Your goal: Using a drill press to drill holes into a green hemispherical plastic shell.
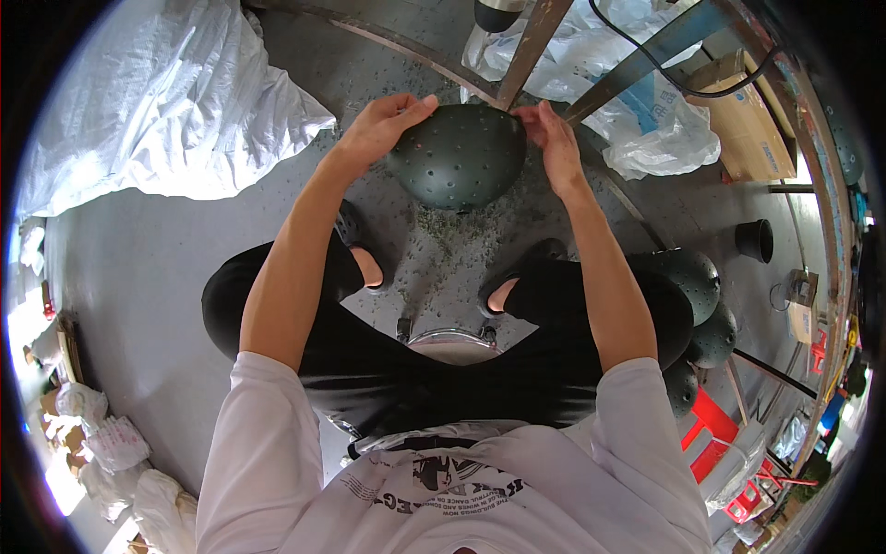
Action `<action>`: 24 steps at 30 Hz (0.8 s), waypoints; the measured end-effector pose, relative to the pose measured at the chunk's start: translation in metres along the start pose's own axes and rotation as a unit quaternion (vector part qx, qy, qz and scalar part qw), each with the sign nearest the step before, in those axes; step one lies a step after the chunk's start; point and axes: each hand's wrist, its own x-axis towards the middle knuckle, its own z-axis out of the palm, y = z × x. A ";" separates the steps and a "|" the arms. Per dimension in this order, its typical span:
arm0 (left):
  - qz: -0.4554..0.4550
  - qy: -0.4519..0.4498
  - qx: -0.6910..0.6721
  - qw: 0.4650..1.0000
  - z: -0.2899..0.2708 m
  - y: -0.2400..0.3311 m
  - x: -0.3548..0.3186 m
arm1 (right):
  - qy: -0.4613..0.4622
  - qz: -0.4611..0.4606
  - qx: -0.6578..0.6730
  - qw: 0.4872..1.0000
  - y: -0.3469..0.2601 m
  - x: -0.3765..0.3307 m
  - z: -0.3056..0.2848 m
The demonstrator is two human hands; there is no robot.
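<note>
A dark green hollow-looking dome (459,159), dotted with many small holes or dimples, is held out in front of me above the floor. On its upper left edge my left hand (380,134) is closed, the thumb lying over the rim and the other fingers partly hidden. My right hand (554,146) is at the dome's upper right edge, fingers bent round the rim; part of that grip is hidden. Directly above the dome, a metal frame leg (531,55) slants away, and the black and silver end of a tool (498,13) shows at the top edge.
Dark shavings (452,235) litter the floor between my feet. More dotted domes (694,282) stand beside my right knee. White sheeting (175,102) lies left, clear plastic bags (660,138) and a cardboard box (749,120) right. A black pot (754,240) and red stool (711,434) are farther right.
</note>
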 end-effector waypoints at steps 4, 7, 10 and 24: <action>0.016 0.020 -0.070 0.997 -0.006 -0.005 0.002 | 0.016 0.133 0.045 0.990 0.014 -0.001 -0.005; 0.012 0.014 -0.091 0.996 -0.008 0.002 0.001 | -0.011 0.106 0.014 0.994 0.011 -0.002 -0.002; 0.010 0.035 -0.135 0.990 -0.005 0.010 -0.005 | -0.003 0.062 -0.011 0.998 -0.009 -0.004 0.011; 0.062 0.010 0.198 0.978 0.019 0.034 -0.011 | 0.016 -0.029 -0.279 0.960 -0.046 -0.006 0.041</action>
